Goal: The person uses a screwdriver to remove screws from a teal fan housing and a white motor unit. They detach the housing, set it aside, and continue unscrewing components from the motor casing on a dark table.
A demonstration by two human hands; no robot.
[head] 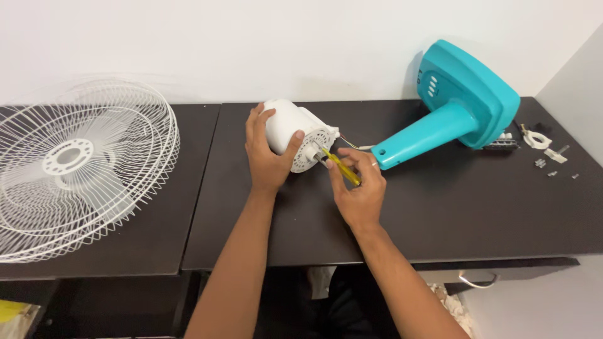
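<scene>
Left hand (269, 157) grips white motor housing (295, 133); right hand (358, 188) pinches yellow screwdriver (341, 166) at its face. Mid-counter (440, 213), bare room toward front edge; teal fan base (461, 100) just right.

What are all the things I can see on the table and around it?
Fan motor housing: one, white, middle of the table, held on its side.
Screwdriver: one, yellow handle, tip at the motor's face.
Fan stand: one, teal, lying tipped over at the right, joined to the motor by thin wires.
Fan grille: one stack of wire guards, white, on the left table.
Small parts: several, white and metal, far right of the table.
Table: two dark tops, side by side.
Wall: white, behind.
Left hand: gripping the motor housing.
Right hand: holding the screwdriver.
</scene>
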